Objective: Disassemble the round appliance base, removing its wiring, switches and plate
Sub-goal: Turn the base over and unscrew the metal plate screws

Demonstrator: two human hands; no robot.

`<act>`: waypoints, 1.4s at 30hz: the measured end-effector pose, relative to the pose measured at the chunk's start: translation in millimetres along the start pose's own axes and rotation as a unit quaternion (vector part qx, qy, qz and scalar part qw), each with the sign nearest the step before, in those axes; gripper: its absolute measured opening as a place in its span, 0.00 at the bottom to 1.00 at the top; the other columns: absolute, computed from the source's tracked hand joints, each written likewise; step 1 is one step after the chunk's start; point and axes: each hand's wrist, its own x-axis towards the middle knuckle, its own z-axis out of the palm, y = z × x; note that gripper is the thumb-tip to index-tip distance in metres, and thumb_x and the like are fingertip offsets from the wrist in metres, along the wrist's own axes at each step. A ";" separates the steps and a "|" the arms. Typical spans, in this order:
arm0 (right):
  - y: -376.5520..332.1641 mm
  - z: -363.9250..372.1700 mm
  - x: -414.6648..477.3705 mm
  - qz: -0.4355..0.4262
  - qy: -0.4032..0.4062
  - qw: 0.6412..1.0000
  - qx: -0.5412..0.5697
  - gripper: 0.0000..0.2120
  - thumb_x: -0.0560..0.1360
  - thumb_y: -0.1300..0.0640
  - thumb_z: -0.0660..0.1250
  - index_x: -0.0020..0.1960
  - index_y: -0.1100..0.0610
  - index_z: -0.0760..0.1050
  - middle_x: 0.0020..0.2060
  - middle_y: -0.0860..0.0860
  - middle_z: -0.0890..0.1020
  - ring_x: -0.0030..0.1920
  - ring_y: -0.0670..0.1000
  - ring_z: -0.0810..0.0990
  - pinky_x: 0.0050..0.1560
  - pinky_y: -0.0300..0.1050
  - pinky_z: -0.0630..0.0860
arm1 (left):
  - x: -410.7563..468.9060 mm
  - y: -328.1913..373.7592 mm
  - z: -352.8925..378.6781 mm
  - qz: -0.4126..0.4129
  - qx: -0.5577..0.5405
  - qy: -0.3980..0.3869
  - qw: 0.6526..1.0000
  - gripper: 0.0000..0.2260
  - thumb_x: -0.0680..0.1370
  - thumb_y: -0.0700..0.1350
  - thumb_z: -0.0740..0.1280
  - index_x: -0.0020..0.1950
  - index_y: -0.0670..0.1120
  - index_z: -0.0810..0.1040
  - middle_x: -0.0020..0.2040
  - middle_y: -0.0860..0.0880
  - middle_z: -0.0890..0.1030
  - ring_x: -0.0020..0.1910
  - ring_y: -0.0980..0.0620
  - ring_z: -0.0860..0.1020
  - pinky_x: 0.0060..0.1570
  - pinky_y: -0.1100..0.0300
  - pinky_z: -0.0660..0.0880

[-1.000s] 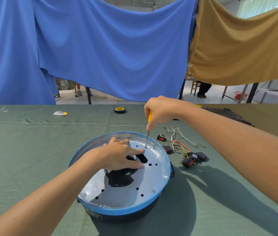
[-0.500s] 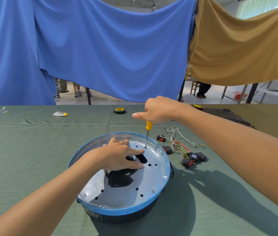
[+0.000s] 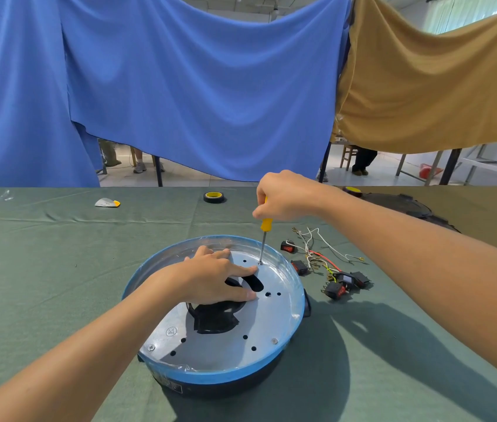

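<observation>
The round appliance base [image 3: 220,374] with a blue rim sits on the green cloth in front of me. Inside it lies a silver metal plate [image 3: 274,318] with holes, screws and a dark central opening. My left hand [image 3: 210,277] rests flat on the plate with its fingers spread over the opening. My right hand [image 3: 285,194] grips the yellow handle of a screwdriver [image 3: 263,240], held upright with its tip on a screw at the plate's far edge. A bundle of wires [image 3: 317,251] and black rocker switches [image 3: 343,284] lies loose to the right of the base.
A roll of black and yellow tape [image 3: 213,197] and a small white and yellow scrap [image 3: 107,203] lie toward the table's far side. A dark round cover [image 3: 405,205] sits at the far right. Blue and tan cloths hang behind the table.
My right hand has turned on the screwdriver handle, shifting its grip, while the tip stays on the same screw. My left hand has not moved.
</observation>
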 end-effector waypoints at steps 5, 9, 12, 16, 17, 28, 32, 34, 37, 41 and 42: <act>-0.1 -6.5 -0.7 -0.017 -0.052 0.998 0.026 0.05 0.71 0.52 0.70 0.45 0.52 0.78 0.41 0.51 0.81 0.42 0.52 0.78 0.31 0.41 0.70 | -1.0 0.7 -0.1 0.001 0.000 0.002 1.000 0.28 0.74 0.71 0.55 0.73 0.71 0.55 0.75 0.49 0.60 0.73 0.43 0.51 0.67 0.41 0.57; 2.0 -1.8 0.9 0.005 -0.007 1.000 -0.014 0.22 0.74 0.35 0.63 0.39 0.55 0.74 0.34 0.50 0.76 0.38 0.52 0.75 0.34 0.44 0.68 | -1.5 1.1 -0.3 0.002 -0.001 0.002 1.000 0.28 0.74 0.70 0.55 0.73 0.71 0.55 0.74 0.48 0.60 0.73 0.43 0.51 0.67 0.41 0.57; 2.1 -0.3 -1.5 0.005 0.009 1.000 -0.026 0.14 0.75 0.47 0.67 0.45 0.60 0.77 0.39 0.57 0.78 0.38 0.54 0.74 0.33 0.46 0.69 | -1.2 1.2 -0.4 0.000 0.000 0.000 1.000 0.28 0.74 0.71 0.55 0.73 0.71 0.54 0.75 0.48 0.60 0.73 0.43 0.51 0.68 0.39 0.56; -0.3 -5.1 -3.9 -0.005 -0.027 0.999 0.024 0.15 0.71 0.53 0.69 0.52 0.63 0.79 0.49 0.61 0.82 0.37 0.52 0.72 0.33 0.45 0.69 | -0.5 0.7 -0.2 -0.001 0.001 -0.001 1.000 0.28 0.73 0.71 0.55 0.72 0.71 0.54 0.75 0.48 0.59 0.73 0.42 0.51 0.68 0.38 0.56; -0.5 -5.2 -3.3 -0.005 -0.036 0.999 0.025 0.17 0.71 0.50 0.69 0.52 0.63 0.79 0.48 0.61 0.82 0.38 0.53 0.74 0.33 0.43 0.68 | -0.4 0.5 -0.1 -0.001 0.001 -0.001 1.000 0.28 0.73 0.71 0.55 0.72 0.71 0.54 0.75 0.48 0.59 0.73 0.42 0.51 0.68 0.38 0.56; 4.2 -8.9 -5.7 -0.013 -0.016 1.000 -0.006 0.07 0.70 0.54 0.74 0.44 0.55 0.78 0.40 0.51 0.80 0.41 0.50 0.76 0.31 0.42 0.69 | -0.4 0.6 -0.5 0.002 0.002 -0.005 1.000 0.28 0.74 0.71 0.55 0.73 0.71 0.54 0.75 0.49 0.59 0.73 0.43 0.51 0.68 0.38 0.55; 5.8 -8.6 -5.0 -0.046 -0.014 0.999 -0.026 0.08 0.72 0.64 0.68 0.42 0.51 0.75 0.36 0.46 0.76 0.37 0.45 0.73 0.28 0.39 0.64 | -1.6 -0.1 -0.5 0.000 -0.007 -0.006 1.000 0.28 0.74 0.70 0.56 0.73 0.71 0.55 0.75 0.50 0.58 0.74 0.43 0.49 0.69 0.38 0.54; 7.6 -8.0 -5.3 -0.056 -0.020 0.998 -0.014 0.08 0.72 0.64 0.68 0.43 0.52 0.76 0.36 0.46 0.76 0.38 0.45 0.74 0.28 0.38 0.64 | -1.3 0.3 -0.5 0.001 -0.005 -0.008 1.000 0.28 0.74 0.71 0.56 0.73 0.71 0.55 0.76 0.50 0.57 0.74 0.43 0.49 0.69 0.37 0.54; 9.3 -5.6 -5.0 -0.061 -0.036 0.997 0.032 0.07 0.72 0.51 0.73 0.44 0.51 0.76 0.40 0.45 0.78 0.40 0.43 0.75 0.31 0.39 0.66 | 0.5 0.3 -1.7 0.005 -0.003 -0.007 1.000 0.28 0.74 0.70 0.56 0.73 0.70 0.55 0.75 0.49 0.59 0.73 0.43 0.51 0.67 0.41 0.57; 11.0 3.6 -3.3 -0.023 0.018 0.998 -0.055 0.25 0.76 0.35 0.60 0.37 0.57 0.72 0.35 0.52 0.76 0.36 0.53 0.75 0.32 0.44 0.67 | 5.1 -0.2 -7.2 0.020 0.001 0.001 1.000 0.28 0.73 0.70 0.57 0.73 0.68 0.60 0.71 0.48 0.65 0.72 0.43 0.55 0.67 0.47 0.58; 12.7 4.3 -2.9 -0.024 0.035 0.996 -0.077 0.24 0.77 0.37 0.61 0.37 0.57 0.71 0.34 0.53 0.75 0.35 0.55 0.75 0.31 0.44 0.66 | 6.8 0.6 -9.9 0.024 0.003 0.006 1.000 0.28 0.73 0.70 0.57 0.72 0.67 0.62 0.70 0.48 0.66 0.72 0.43 0.57 0.67 0.48 0.58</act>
